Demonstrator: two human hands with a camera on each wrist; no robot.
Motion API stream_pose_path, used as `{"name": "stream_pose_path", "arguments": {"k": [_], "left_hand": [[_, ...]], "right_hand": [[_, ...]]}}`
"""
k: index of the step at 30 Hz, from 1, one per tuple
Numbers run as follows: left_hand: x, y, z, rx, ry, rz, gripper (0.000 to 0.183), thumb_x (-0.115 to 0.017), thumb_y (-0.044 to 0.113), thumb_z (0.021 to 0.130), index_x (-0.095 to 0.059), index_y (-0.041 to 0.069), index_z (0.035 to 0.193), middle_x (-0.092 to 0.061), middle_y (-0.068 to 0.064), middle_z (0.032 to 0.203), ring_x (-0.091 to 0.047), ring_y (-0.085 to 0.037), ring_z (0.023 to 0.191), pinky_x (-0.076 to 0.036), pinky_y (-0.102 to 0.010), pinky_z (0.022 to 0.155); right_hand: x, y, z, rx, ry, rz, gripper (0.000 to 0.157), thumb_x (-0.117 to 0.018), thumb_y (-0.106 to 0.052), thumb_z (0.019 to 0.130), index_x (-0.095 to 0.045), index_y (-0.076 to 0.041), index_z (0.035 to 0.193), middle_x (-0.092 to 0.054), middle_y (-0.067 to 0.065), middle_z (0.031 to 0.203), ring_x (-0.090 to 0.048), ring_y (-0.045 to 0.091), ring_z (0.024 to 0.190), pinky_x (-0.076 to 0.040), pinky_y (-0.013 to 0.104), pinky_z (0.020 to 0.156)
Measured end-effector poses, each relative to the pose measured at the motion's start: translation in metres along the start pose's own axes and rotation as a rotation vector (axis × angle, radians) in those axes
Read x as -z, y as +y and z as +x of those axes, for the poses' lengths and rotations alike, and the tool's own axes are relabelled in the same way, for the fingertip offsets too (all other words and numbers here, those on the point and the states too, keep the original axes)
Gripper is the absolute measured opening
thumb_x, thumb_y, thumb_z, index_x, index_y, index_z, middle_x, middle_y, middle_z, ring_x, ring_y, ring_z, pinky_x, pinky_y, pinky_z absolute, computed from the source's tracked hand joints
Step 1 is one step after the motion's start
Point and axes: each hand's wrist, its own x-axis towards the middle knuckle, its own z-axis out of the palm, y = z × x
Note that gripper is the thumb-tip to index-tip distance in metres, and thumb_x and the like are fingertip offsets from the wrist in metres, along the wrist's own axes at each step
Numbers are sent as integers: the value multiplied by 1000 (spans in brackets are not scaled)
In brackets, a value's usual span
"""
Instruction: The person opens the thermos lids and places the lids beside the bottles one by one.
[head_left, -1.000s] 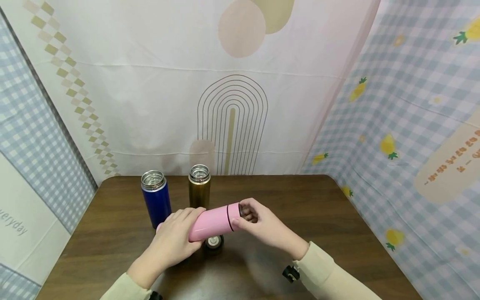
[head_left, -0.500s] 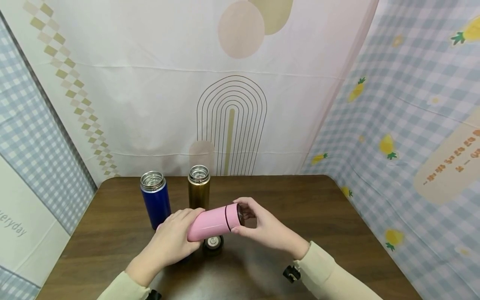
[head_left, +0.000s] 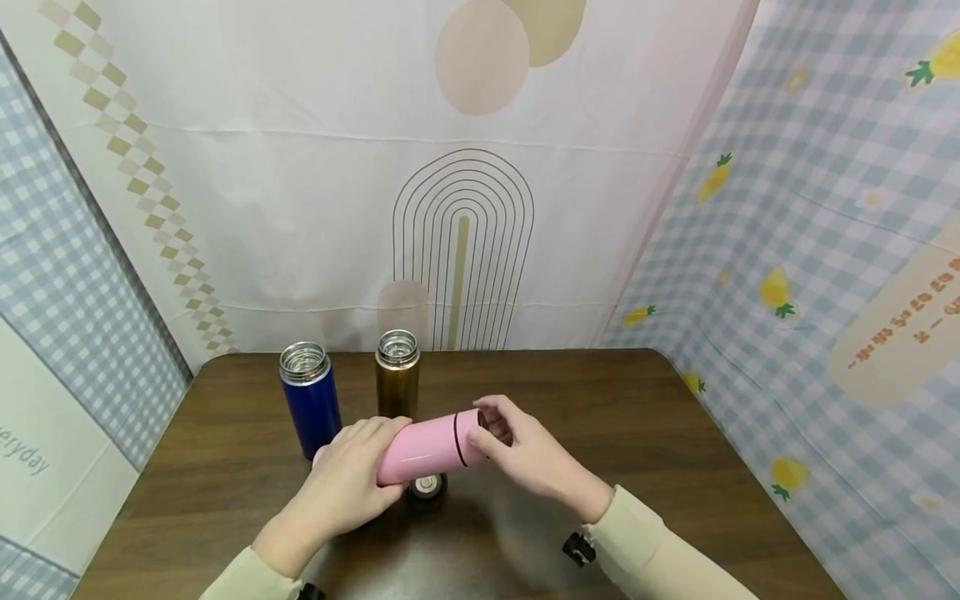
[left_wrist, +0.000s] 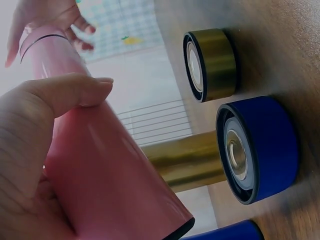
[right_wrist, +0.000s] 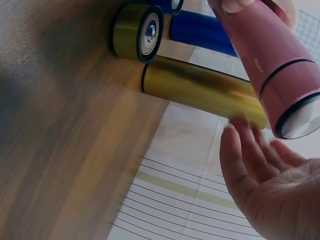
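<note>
My left hand (head_left: 341, 475) grips a pink thermos bottle (head_left: 420, 450) around its body, thumb along the near side in the left wrist view. The bottle is tilted nearly level, its capped end to the right. A black ring separates its pink cap (head_left: 470, 433) from the body; the cap's end is silvery in the right wrist view. Around that cap my right hand (head_left: 536, 454) stands with loosely bent, spread fingers. The right wrist view shows its fingers (right_wrist: 245, 150) apart from the cap, while in the head view the thumb overlaps the cap's edge.
Behind the hands stand a lidless blue bottle (head_left: 310, 408) and a lidless gold bottle (head_left: 398, 375). A gold lid (left_wrist: 212, 65) and a blue lid (left_wrist: 262, 150) lie upside down on the wooden table (head_left: 600, 400). A patterned cloth (head_left: 300, 208) hangs behind the table.
My right hand's fingers and thumb have shifted around the cap, spreading and then coming nearer it again. The pink bottle and my left hand have stayed nearly in place.
</note>
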Motion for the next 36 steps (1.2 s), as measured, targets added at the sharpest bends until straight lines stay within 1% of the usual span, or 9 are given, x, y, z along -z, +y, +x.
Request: {"name": "stream_pose_path", "arguments": {"k": [2, 5, 9, 13, 19, 22, 25, 30, 36], "left_hand": [[0, 0, 0, -7, 20, 1, 74, -80, 23, 59, -57, 13, 128, -59, 2, 114, -55, -22, 106, -42, -44, 92], [-1, 0, 0, -13, 46, 4, 74, -80, 21, 57, -58, 13, 128, -56, -1, 115, -53, -23, 104, -42, -44, 90], [0, -1, 1, -13, 61, 10, 76, -80, 20, 56, -58, 13, 128, -54, 0, 114, -51, -22, 102, -43, -43, 86], [1, 0, 1, -14, 36, 8, 78, -81, 22, 57, -56, 14, 131, -56, 4, 111, -52, -18, 101, -45, -41, 85], [4, 0, 1, -7, -1, 9, 79, -83, 26, 60, -55, 16, 133, -58, 8, 114, -55, -15, 102, -49, -40, 82], [4, -1, 1, -13, 5, -4, 77, -81, 22, 61, -56, 14, 132, -58, 5, 117, -55, -19, 106, -46, -42, 89], [3, -1, 0, -20, 17, -25, 75, -80, 20, 62, -56, 12, 132, -57, 1, 119, -54, -22, 109, -42, -44, 95], [1, 0, 0, -17, 40, -29, 73, -79, 20, 61, -56, 12, 130, -57, -1, 119, -54, -24, 108, -42, -45, 93], [1, 1, 0, -31, 69, -14, 73, -79, 18, 60, -57, 11, 129, -57, -3, 118, -54, -25, 106, -43, -46, 90]], "right_hand": [[-1, 1, -1, -20, -6, -32, 40, -59, -50, 92, -54, -22, 121, -61, -8, 98, -59, 10, 82, -50, 30, 73], [-2, 2, -2, -27, -17, -22, 38, -60, -52, 91, -55, -24, 115, -61, -9, 92, -59, 10, 78, -50, 29, 69], [-2, 2, -2, -32, -25, 24, 38, -63, -49, 90, -55, -23, 116, -61, -6, 93, -59, 12, 79, -50, 30, 70], [-1, 2, -3, -29, -38, 77, 37, -68, -42, 89, -55, -22, 117, -59, -2, 94, -58, 15, 81, -50, 30, 71], [1, 4, -3, 85, -77, 120, 50, -76, -31, 84, -51, -22, 127, -58, 0, 103, -58, 18, 90, -52, 36, 77], [1, 4, -3, 152, -84, 84, 57, -75, -30, 84, -47, -23, 133, -57, -4, 110, -58, 16, 95, -52, 37, 82], [1, 4, -3, 169, -77, 66, 60, -73, -31, 86, -44, -24, 138, -55, -4, 113, -58, 15, 98, -51, 36, 85], [-1, 2, -2, 71, -24, 54, 56, -69, -41, 88, -44, -27, 136, -54, -3, 113, -58, 15, 92, -51, 35, 80], [-2, -2, -2, -58, 27, -10, 38, -62, -50, 90, -55, -22, 115, -61, -6, 95, -58, 12, 77, -49, 29, 68]]}}
